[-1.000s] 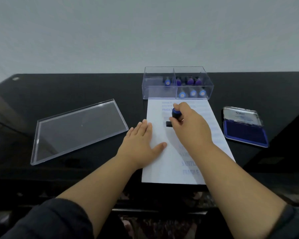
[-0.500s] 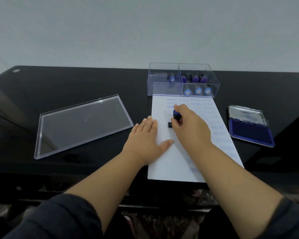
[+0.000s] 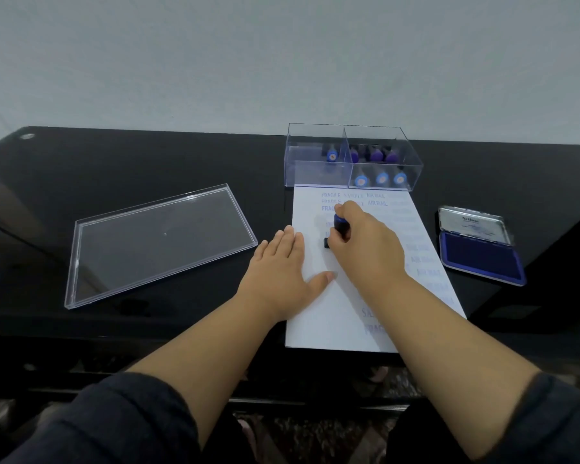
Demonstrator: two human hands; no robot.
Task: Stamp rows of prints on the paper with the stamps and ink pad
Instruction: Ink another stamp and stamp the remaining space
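A stamp [image 3: 339, 225] is being gripped by the curled fingers of the right hand [image 3: 365, 244] on the paper [image 3: 318, 316], held flat by the left hand [image 3: 282, 276]; for a clean print, it is best pressed straight down, unrocked.

A glossy black table [image 3: 148, 155] stands against a plain pale wall [image 3: 215, 61].

Head view, down over table [image 3: 181, 155]
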